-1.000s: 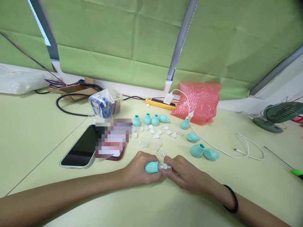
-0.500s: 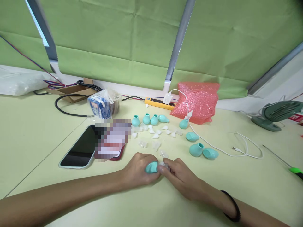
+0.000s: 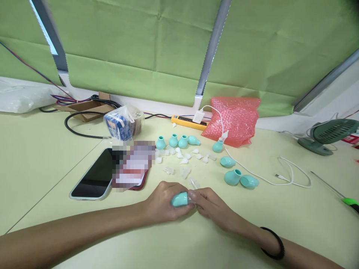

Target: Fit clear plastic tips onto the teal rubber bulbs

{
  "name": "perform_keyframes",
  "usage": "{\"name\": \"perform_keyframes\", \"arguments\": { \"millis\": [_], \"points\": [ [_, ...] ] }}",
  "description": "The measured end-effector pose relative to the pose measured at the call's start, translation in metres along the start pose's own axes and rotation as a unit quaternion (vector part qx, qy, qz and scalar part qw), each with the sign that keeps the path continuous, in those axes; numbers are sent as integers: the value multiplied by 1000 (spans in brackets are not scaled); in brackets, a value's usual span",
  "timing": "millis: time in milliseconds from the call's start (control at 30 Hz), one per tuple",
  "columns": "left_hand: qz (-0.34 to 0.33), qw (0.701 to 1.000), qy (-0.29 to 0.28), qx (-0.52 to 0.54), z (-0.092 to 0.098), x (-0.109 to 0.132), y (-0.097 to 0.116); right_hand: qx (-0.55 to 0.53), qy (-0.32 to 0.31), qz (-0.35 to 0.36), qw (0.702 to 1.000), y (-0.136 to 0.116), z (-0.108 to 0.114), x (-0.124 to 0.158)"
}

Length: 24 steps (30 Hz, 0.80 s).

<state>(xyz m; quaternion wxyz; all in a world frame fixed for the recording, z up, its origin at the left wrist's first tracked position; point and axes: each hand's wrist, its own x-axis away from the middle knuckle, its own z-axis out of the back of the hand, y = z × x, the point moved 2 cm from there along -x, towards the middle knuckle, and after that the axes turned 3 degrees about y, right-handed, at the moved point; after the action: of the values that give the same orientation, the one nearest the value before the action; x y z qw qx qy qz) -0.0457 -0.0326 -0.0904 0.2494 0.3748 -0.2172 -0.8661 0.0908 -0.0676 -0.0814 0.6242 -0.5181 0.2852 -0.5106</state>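
Note:
My left hand (image 3: 165, 201) is wrapped round a teal squeeze bulb (image 3: 179, 199), its neck pointing right. At that neck, my right hand (image 3: 211, 206) pinches a clear plastic nozzle piece (image 3: 191, 198), mostly hidden by thumb and fingers. Nozzle and bulb meet, but how deep one sits in the other I cannot tell. Just beyond the hands lies a loose clear plastic piece (image 3: 194, 183). Farther off are several small white tips (image 3: 184, 161) and clear pieces (image 3: 169, 170). More teal bulbs stand or lie behind them (image 3: 183, 142) and to the right (image 3: 232, 177).
Left of the hands lie a dark-screened phone (image 3: 92, 175) and a second, blurred-out phone (image 3: 134, 168). Behind are a yellow power strip (image 3: 189, 123) and pink bubble wrap (image 3: 235, 121). A white cable (image 3: 260, 182), a green fan (image 3: 331, 134) and a green-handled screwdriver (image 3: 350, 202) are on the right.
My right thumb and fingers have shifted slightly up round the nozzle, covering more of it. The bulb has turned a little in my left hand.

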Motion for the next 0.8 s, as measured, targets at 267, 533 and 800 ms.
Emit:
{"name": "perform_keyframes", "arguments": {
  "millis": [267, 533, 800],
  "points": [
    [-28, 999, 12, 18, 3, 0, 2, -205, -56, -94, 973, 10, -5, -7],
    [22, 998, 2, 67, 4, -1, 1, 36, 40, 48, 997, -9, 13, -4],
    [176, 980, 30, 82, 8, -9, -9, 417, 153, 132, 886, -16, 45, -8]
  ]
}}
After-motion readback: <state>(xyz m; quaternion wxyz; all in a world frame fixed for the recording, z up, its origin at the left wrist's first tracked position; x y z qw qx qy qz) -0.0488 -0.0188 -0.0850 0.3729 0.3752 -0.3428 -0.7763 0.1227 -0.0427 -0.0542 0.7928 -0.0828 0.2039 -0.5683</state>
